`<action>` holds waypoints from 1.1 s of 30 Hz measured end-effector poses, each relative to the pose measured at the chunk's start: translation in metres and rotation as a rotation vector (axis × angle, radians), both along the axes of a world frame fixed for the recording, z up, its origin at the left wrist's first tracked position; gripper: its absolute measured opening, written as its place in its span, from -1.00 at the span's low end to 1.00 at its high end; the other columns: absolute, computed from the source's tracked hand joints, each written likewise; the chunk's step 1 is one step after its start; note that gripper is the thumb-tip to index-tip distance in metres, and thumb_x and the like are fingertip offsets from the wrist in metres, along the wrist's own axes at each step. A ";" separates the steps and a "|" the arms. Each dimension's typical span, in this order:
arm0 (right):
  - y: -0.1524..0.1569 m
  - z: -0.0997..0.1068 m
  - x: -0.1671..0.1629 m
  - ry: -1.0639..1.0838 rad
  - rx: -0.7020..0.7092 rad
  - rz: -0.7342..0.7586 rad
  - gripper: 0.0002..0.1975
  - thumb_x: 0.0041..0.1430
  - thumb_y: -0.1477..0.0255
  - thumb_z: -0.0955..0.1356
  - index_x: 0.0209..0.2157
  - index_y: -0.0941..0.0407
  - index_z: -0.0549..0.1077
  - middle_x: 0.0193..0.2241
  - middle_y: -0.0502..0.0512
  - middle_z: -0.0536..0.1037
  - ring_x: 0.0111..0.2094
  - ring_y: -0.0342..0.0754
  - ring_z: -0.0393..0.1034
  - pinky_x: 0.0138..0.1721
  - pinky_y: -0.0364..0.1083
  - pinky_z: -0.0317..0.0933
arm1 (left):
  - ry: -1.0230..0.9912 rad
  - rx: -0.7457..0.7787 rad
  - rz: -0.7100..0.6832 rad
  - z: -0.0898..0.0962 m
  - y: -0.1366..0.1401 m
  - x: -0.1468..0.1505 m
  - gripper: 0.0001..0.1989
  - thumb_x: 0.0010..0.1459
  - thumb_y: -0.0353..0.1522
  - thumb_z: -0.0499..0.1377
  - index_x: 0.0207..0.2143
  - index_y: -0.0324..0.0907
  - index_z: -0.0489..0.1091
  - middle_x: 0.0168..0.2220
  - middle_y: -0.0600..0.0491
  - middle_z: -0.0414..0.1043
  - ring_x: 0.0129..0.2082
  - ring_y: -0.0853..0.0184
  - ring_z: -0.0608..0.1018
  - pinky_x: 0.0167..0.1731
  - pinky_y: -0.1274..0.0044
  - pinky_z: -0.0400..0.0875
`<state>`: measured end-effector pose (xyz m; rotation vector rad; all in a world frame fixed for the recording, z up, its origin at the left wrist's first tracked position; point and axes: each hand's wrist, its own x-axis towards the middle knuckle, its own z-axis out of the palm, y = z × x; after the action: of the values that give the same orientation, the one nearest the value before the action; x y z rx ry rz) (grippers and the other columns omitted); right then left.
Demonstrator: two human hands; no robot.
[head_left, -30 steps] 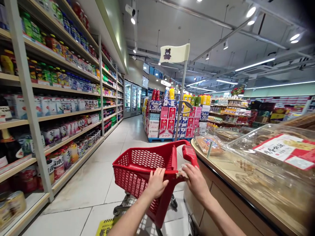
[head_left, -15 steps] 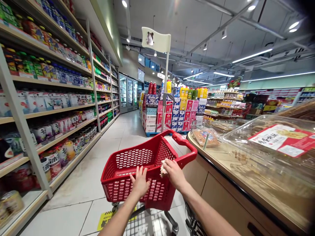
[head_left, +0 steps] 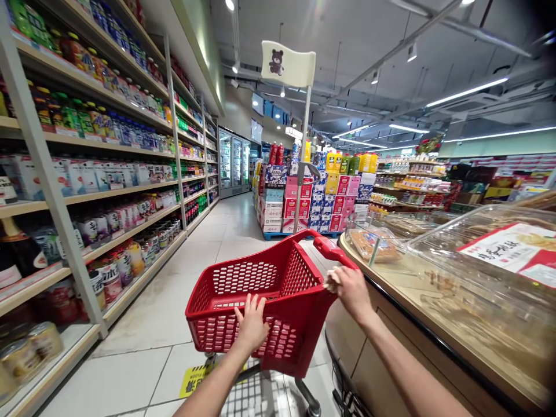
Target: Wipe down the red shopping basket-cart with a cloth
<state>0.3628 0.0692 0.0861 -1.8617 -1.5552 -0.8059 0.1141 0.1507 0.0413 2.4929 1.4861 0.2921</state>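
Observation:
A red plastic shopping cart (head_left: 260, 310) with a perforated basket stands sideways in front of me, and its basket holds nothing. My left hand (head_left: 252, 327) rests on the near rim, its fingers spread and reaching over the edge. At the handle end of the cart, my right hand (head_left: 353, 292) is closed around a crumpled whitish cloth (head_left: 331, 280), pressed against the red frame just below the handle (head_left: 332, 250). Part of the cloth is hidden in the fingers. A pole with a cream bear flag (head_left: 288, 63) rises behind the cart.
Drink shelves (head_left: 108, 194) line the left side. Close on the right is a wooden counter (head_left: 428, 307) with packaged baked goods (head_left: 376, 246). Stacked drink cartons (head_left: 310, 202) stand ahead, glass-door fridges (head_left: 234, 159) farther back. A yellow floor sticker (head_left: 195, 379) lies below the cart.
My right hand has moved right with the cloth, from the basket's side to the frame near the handle. My left hand stays on the rim. The view has shifted slightly left.

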 end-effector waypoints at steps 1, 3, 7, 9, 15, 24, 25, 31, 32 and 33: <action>-0.002 0.000 0.004 0.006 0.039 -0.046 -0.68 0.00 0.60 0.19 -0.21 0.14 0.43 -0.19 0.21 0.46 -0.14 0.05 0.29 -0.04 0.10 0.03 | 0.008 0.015 -0.001 -0.001 0.000 0.000 -0.29 -0.14 -0.44 -0.01 0.16 -0.15 -0.02 0.25 0.00 -0.16 0.24 0.17 -0.23 0.08 0.01 -0.35; -0.002 -0.008 -0.003 -0.025 0.088 -0.005 -0.68 0.02 0.59 0.18 -0.20 0.16 0.42 -0.16 0.23 0.45 -0.10 0.05 0.27 -0.04 0.08 0.04 | 0.018 0.037 0.000 -0.002 0.001 0.001 -0.29 -0.13 -0.45 -0.02 0.16 -0.14 -0.02 0.25 0.01 -0.15 0.24 0.17 -0.22 0.08 0.01 -0.35; 0.002 -0.027 -0.024 -0.133 0.032 0.270 -0.68 0.03 0.60 0.19 -0.20 0.11 0.43 -0.09 0.18 0.43 -0.02 0.01 0.22 0.01 0.05 0.02 | 0.021 0.022 -0.022 -0.004 0.002 0.007 -0.29 -0.14 -0.44 -0.01 0.16 -0.13 -0.03 0.24 0.02 -0.13 0.24 0.19 -0.19 0.08 0.03 -0.33; -0.006 -0.022 -0.010 -0.105 0.035 0.212 -0.67 0.03 0.59 0.19 -0.19 0.12 0.43 -0.10 0.19 0.43 -0.04 0.02 0.24 0.02 0.07 0.01 | 0.016 0.016 -0.036 -0.005 0.002 0.010 -0.29 -0.14 -0.43 -0.01 0.16 -0.13 -0.02 0.24 0.02 -0.11 0.24 0.19 -0.18 0.09 0.03 -0.33; -0.015 -0.018 0.004 -0.017 0.165 0.021 -0.70 0.05 0.58 0.17 -0.24 0.15 0.45 -0.16 0.23 0.45 -0.08 0.04 0.26 -0.05 0.06 0.10 | 0.029 0.066 -0.044 -0.010 -0.004 0.021 -0.29 -0.13 -0.43 0.00 0.16 -0.13 -0.02 0.24 0.02 -0.13 0.24 0.17 -0.19 0.09 0.03 -0.35; -0.039 -0.027 0.018 0.033 0.283 -0.023 -0.74 0.11 0.45 0.21 -0.20 0.17 0.44 -0.13 0.27 0.40 -0.11 0.06 0.26 -0.11 0.07 0.17 | 0.079 0.050 -0.100 0.002 -0.013 0.019 -0.22 -0.17 -0.44 -0.02 0.19 -0.13 -0.10 0.26 0.02 -0.22 0.24 0.18 -0.21 0.10 0.06 -0.32; -0.046 -0.037 0.020 0.062 0.285 -0.040 -0.74 0.11 0.44 0.21 -0.19 0.16 0.44 -0.12 0.27 0.38 -0.12 0.07 0.25 -0.13 0.07 0.18 | 0.077 0.040 -0.098 0.004 -0.013 0.019 -0.22 -0.17 -0.44 -0.02 0.19 -0.14 -0.10 0.26 0.02 -0.21 0.24 0.18 -0.21 0.10 0.06 -0.32; -0.066 -0.100 -0.016 0.118 0.020 0.137 -0.79 0.09 0.47 0.21 -0.34 0.07 0.47 -0.29 0.12 0.43 -0.27 -0.03 0.31 -0.30 -0.08 0.26 | 0.077 -0.025 -0.093 0.008 -0.013 0.020 -0.23 -0.17 -0.43 -0.01 0.19 -0.15 -0.10 0.26 0.03 -0.22 0.24 0.19 -0.24 0.11 0.07 -0.35; -0.064 -0.095 -0.016 0.128 0.075 0.121 -0.78 0.09 0.47 0.21 -0.32 0.08 0.47 -0.28 0.14 0.42 -0.26 -0.02 0.30 -0.28 -0.07 0.26 | 0.072 -0.021 -0.095 0.008 -0.013 0.020 -0.23 -0.17 -0.43 -0.01 0.18 -0.15 -0.10 0.26 0.02 -0.21 0.24 0.19 -0.24 0.10 0.06 -0.35; -0.062 -0.086 -0.013 0.137 0.155 0.091 -0.78 0.10 0.46 0.21 -0.28 0.10 0.46 -0.25 0.17 0.40 -0.22 0.00 0.28 -0.24 -0.05 0.25 | 0.066 -0.014 -0.096 0.007 -0.012 0.020 -0.23 -0.17 -0.44 -0.01 0.18 -0.16 -0.09 0.26 0.02 -0.21 0.24 0.19 -0.23 0.10 0.06 -0.36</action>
<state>0.3499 0.0071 0.0002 -1.6859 -1.4392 -0.7205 0.1339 0.1384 0.0487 2.5763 1.3817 0.1831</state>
